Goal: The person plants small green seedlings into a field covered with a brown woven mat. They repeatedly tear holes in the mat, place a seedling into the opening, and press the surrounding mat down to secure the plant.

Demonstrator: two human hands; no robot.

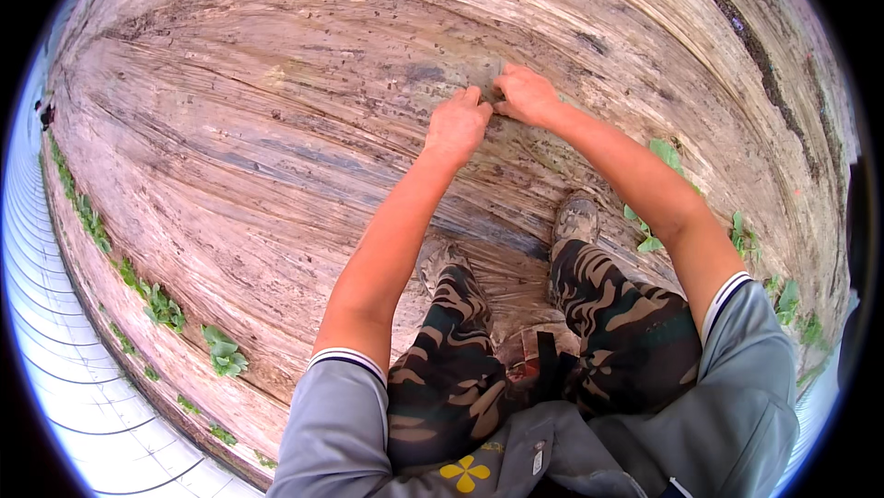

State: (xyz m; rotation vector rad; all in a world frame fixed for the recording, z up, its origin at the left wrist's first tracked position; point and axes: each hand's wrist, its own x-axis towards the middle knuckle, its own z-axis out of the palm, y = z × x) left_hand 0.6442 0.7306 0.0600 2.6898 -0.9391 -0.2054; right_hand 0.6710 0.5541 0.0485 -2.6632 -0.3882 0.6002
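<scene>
Soil-stained plastic sheeting with long wrinkles covers the ground before me. Both hands are low over it, close together, ahead of my feet. My left hand has its fingers curled down at the sheeting. Just to its right, my right hand is bent inward with thumb and fingertips drawn together at the film. A thin, clear edge of film seems to rise at the right fingertips. Whether the left fingers pinch the film is hidden by the hand itself.
My two shoes stand on the sheeting below the hands. Leafy green plants grow in a row at the left, and more plants are by my right arm. A dark soil strip runs at the upper right. Ribbed greenhouse film borders the left.
</scene>
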